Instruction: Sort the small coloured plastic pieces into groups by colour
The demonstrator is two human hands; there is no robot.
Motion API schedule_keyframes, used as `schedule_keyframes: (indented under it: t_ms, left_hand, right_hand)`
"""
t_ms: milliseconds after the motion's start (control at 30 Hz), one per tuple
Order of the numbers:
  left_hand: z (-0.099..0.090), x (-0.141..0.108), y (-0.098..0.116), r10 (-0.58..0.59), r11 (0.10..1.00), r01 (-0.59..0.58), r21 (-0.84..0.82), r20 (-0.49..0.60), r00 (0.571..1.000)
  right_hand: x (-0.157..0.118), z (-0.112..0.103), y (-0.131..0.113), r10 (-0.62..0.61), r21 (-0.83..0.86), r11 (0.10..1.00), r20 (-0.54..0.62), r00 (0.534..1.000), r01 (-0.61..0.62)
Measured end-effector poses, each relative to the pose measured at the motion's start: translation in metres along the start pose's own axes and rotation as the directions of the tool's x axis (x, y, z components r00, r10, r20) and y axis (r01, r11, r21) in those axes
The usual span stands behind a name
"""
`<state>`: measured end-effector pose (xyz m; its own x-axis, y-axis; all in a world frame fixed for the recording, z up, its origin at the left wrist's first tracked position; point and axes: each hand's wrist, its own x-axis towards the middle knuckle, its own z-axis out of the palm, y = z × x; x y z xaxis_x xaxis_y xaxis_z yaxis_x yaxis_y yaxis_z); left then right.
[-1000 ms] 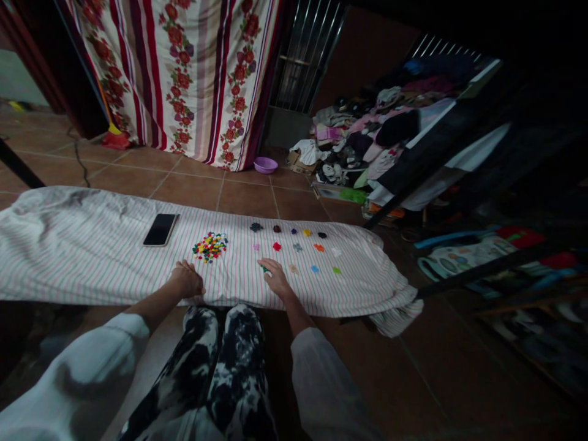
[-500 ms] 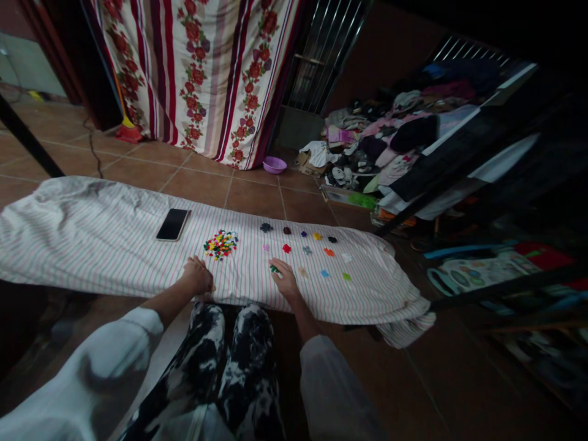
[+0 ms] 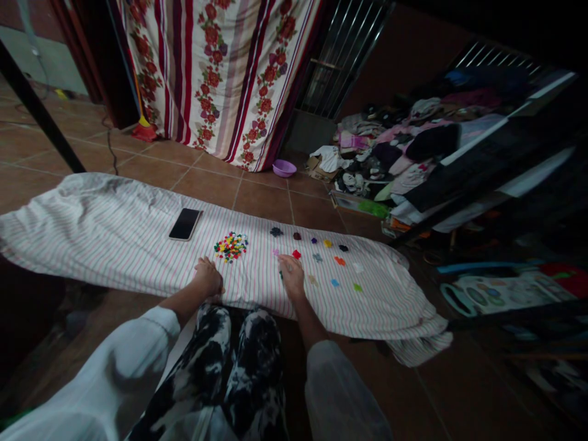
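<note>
A heap of mixed coloured small pieces (image 3: pixel 231 247) lies on the striped cloth (image 3: pixel 138 263). My left hand (image 3: pixel 208 277) rests on the cloth just below the heap, its fingers apart and nothing seen in it. Right of the heap, my right hand (image 3: pixel 291 272) is over the cloth, fingertips near the pink pieces (image 3: pixel 275 252) and red pieces (image 3: pixel 296 253); what its fingers hold, if anything, is too small to tell. Green pieces partly show beside that hand. Farther right sit little single-colour groups, among them yellow (image 3: pixel 327 243), orange (image 3: pixel 339 261), blue (image 3: pixel 335 282) and lime green (image 3: pixel 357 287).
A black-screened phone (image 3: pixel 185 223) lies on the cloth left of the heap. Beyond, on the tiled floor, are a purple basin (image 3: pixel 284 168), a red broom (image 3: pixel 144 130) and piled clothes (image 3: pixel 390 147). A floral curtain (image 3: pixel 220 73) hangs behind.
My right hand has moved slightly up the cloth, toward the pink and red pieces, and now hides most of the green ones. The whole view has shifted a little.
</note>
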<state>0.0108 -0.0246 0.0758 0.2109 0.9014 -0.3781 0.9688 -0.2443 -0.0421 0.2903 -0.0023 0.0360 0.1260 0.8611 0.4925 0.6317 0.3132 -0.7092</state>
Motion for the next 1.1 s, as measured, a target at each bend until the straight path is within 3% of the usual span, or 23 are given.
schedule_keyframes:
  t_ms: [100, 200, 333, 467, 633, 767, 967, 1100]
  left_hand:
    - [0.001, 0.001, 0.001, -0.024, 1.000, 0.024, 0.014, 0.006, 1.000]
    - [0.001, 0.001, 0.003, -0.066, 0.997, 0.065, 0.037, 0.023, 0.998]
    - [0.000, 0.001, 0.006, -0.095, 0.994, 0.093, 0.060, 0.038, 0.995]
    - [-0.001, 0.001, 0.008, -0.098, 0.993, 0.095, 0.073, 0.043, 0.994]
    - [-0.003, 0.001, 0.009, -0.090, 0.991, 0.085, 0.099, 0.045, 0.995]
    - [-0.003, -0.001, 0.008, -0.075, 0.989, 0.069, 0.133, 0.041, 0.996]
    - [-0.006, -0.006, 0.008, -0.045, 0.983, 0.038, 0.179, 0.036, 0.998]
    - [-0.008, -0.007, 0.009, -0.040, 0.979, 0.031, 0.200, 0.039, 0.998]
  right_hand:
    - [0.011, 0.025, -0.021, -0.047, -0.023, 0.998, 0.108, 0.993, 0.050]
    - [0.012, 0.057, -0.032, -0.018, -0.015, 1.000, 0.192, 0.981, 0.021]
    - [0.009, 0.089, -0.032, 0.050, -0.052, 0.998, 0.207, 0.977, -0.040]
    - [0.015, 0.106, -0.024, 0.075, -0.093, 0.994, 0.185, 0.980, -0.059]
    - [0.026, 0.120, -0.019, 0.089, -0.146, 0.987, 0.170, 0.981, -0.065]
    - [0.031, 0.126, -0.022, 0.171, -0.261, 0.958, 0.204, 0.964, -0.115]
    - [0.029, 0.120, -0.033, 0.215, -0.326, 0.937, 0.252, 0.944, -0.127]
    - [0.029, 0.112, -0.043, 0.293, -0.411, 0.900, 0.319, 0.901, -0.147]
